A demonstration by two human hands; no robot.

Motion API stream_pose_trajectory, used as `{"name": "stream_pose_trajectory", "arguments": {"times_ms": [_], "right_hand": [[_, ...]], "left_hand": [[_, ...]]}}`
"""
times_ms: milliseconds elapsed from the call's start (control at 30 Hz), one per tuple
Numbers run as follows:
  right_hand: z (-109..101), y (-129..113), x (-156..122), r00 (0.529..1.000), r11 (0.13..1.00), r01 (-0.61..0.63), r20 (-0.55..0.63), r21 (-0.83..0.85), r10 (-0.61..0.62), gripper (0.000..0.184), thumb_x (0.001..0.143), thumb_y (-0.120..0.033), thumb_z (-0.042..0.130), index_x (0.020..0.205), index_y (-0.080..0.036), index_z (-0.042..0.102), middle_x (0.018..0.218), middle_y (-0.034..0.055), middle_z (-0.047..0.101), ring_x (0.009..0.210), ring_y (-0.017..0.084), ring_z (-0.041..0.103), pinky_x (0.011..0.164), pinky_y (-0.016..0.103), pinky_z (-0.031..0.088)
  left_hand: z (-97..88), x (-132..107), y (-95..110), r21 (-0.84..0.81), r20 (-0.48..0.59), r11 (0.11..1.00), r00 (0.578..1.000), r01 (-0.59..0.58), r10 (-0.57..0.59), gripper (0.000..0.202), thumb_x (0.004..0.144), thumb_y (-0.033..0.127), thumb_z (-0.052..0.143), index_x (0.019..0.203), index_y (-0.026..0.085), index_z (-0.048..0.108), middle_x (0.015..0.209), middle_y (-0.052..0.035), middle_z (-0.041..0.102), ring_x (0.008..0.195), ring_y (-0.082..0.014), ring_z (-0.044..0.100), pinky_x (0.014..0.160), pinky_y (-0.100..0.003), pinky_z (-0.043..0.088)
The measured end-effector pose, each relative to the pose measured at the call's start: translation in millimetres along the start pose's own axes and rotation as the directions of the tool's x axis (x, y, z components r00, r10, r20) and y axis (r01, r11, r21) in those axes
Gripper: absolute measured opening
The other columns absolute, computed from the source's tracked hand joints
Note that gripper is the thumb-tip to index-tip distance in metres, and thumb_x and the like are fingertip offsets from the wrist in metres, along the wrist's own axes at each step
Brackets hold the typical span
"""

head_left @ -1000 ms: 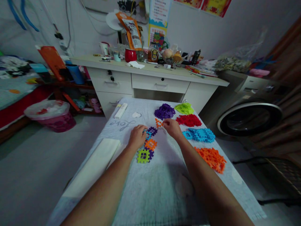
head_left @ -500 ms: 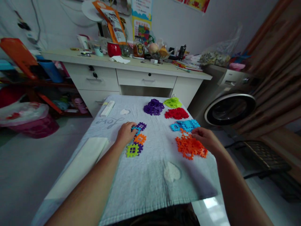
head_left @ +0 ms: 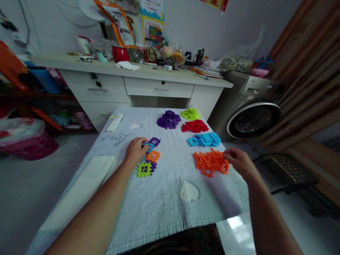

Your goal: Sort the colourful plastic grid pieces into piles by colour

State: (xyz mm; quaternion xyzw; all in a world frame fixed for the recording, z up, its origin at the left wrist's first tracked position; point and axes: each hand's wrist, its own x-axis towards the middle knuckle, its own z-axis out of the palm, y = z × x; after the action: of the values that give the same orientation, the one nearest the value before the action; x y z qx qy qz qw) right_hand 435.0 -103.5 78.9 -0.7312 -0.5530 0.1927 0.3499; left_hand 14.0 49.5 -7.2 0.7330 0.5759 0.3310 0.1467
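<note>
On the tabletop (head_left: 164, 205), my left grip (head_left: 135, 151) pinches a blue piece (head_left: 149, 145); my right grip (head_left: 241, 163), beside orange pieces (head_left: 211, 161): closure indeterminable.

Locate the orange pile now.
Right of centre in the head view, the orange pile lies in front of the blue pile, beside the right hand.

Passage: open lane, ran over tablecloth (head_left: 174, 156) between multicoloured pieces (head_left: 153, 156) and orange pile (head_left: 209, 161). Obstacles: purple pile (head_left: 169, 119) stood at the far end; blue pile (head_left: 205, 139) and red pile (head_left: 194, 126) (near neighbours) bounded the right side.
</note>
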Motion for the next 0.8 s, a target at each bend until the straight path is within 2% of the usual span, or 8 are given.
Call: {"name": "stream_pose_trajectory", "arguments": {"times_ms": [133,233,367,467,533,600,700,800], "right_hand": [[-0.3,-2.6,-3.4,0.998,0.975,0.057,-0.017,-0.217,-0.063,0.018,0.071,-0.035,0.053,0.073,-0.02,0.063,0.058,0.0004,0.058,0.051,0.014,0.05,0.051,0.026,0.036],[-0.4,-8.1,-5.5,0.994,0.932,0.095,-0.024,-0.349,-0.11,0.02,0.074,-0.032,0.051,0.076,-0.019,0.065,0.068,0.0023,0.063,0.057,0.014,0.054,0.058,0.027,0.039],[2.5,-24.4,-4.3,0.979,0.909,0.106,-0.115,-0.403,-0.166,0.021,0.077,-0.033,0.052,0.08,-0.018,0.065,0.083,0.0056,0.065,0.061,0.014,0.055,0.063,0.028,0.04],[15.3,-50.1,-2.0,0.966,0.92,0.156,-0.138,-0.361,-0.218,0.019,0.079,-0.032,0.053,0.082,-0.018,0.065,0.083,0.0054,0.065,0.061,0.013,0.054,0.064,0.028,0.04],[31.8,-72.6,0.4,0.962,0.923,0.224,-0.083,-0.314,-0.262,0.017,0.081,-0.029,0.052,0.083,-0.018,0.065,0.081,0.0043,0.065,0.062,0.013,0.054,0.065,0.027,0.04],[54.1,-95.8,3.8,0.947,0.908,0.317,0.039,-0.275,-0.318,0.015,0.083,-0.025,0.052,0.085,-0.018,0.065,0.082,0.0039,0.066,0.067,0.014,0.055,0.067,0.026,0.039],[94.8,-124.1,10.6,0.883,0.86,0.456,0.237,-0.231,-0.405,0.015,0.084,-0.022,0.055,0.092,-0.017,0.066,0.087,0.0046,0.067,0.076,0.015,0.058,0.072,0.026,0.04],[139.1,-138.9,17.0,0.831,0.834,0.507,0.379,-0.217,-0.406,0.015,0.084,-0.022,0.058,0.096,-0.017,0.067,0.093,0.0064,0.067,0.082,0.016,0.059,0.075,0.026,0.04]], "left_hand": [[0.4,0.7,-1.0,0.008,0.017,1.0,1.0,0.01,-0.01,0.029,0.074,0.023,0.052,0.099,0.019,0.066,0.099,-0.0055,0.066,0.088,-0.019,0.064,0.082,-0.03,0.051],[0.6,1.1,-1.0,-0.001,0.02,1.0,1.0,0.018,-0.018,0.03,0.073,0.023,0.052,0.099,0.018,0.066,0.098,-0.0055,0.066,0.086,-0.0184,0.064,0.079,-0.029,0.05],[0.5,1.0,-1.0,0.007,0.008,1.0,1.0,0.019,-0.019,0.03,0.074,0.022,0.052,0.1,0.019,0.067,0.097,-0.0056,0.067,0.083,-0.0179,0.064,0.077,-0.029,0.05],[0.3,1.2,-1.2,0.016,-0.005,1.0,1.0,0.024,-0.024,0.03,0.074,0.021,0.052,0.1,0.019,0.067,0.098,-0.0052,0.067,0.082,-0.0176,0.064,0.077,-0.029,0.05],[0.5,1.4,-1.5,0.008,-0.012,1.0,1.0,0.027,-0.027,0.03,0.073,0.021,0.052,0.099,0.02,0.067,0.099,-0.0049,0.067,0.082,-0.0176,0.064,0.077,-0.029,0.05],[1.0,1.5,-2.0,-0.028,-0.018,0.999,1.0,0.025,-0.025,0.03,0.072,0.021,0.052,0.098,0.02,0.066,0.099,-0.005,0.068,0.082,-0.0178,0.065,0.078,-0.03,0.05],[1.3,1.3,-2.4,-0.091,-0.02,0.996,1.0,0.017,-0.019,0.03,0.072,0.02,0.052,0.098,0.019,0.066,0.098,-0.0051,0.069,0.081,-0.0175,0.065,0.078,-0.03,0.051],[-0.2,1.0,-1.5,-0.114,-0.025,0.993,1.0,0.002,-0.005,0.03,0.075,0.019,0.048,0.1,0.019,0.065,0.098,-0.0051,0.07,0.083,-0.0172,0.066,0.08,-0.03,0.052]]}}
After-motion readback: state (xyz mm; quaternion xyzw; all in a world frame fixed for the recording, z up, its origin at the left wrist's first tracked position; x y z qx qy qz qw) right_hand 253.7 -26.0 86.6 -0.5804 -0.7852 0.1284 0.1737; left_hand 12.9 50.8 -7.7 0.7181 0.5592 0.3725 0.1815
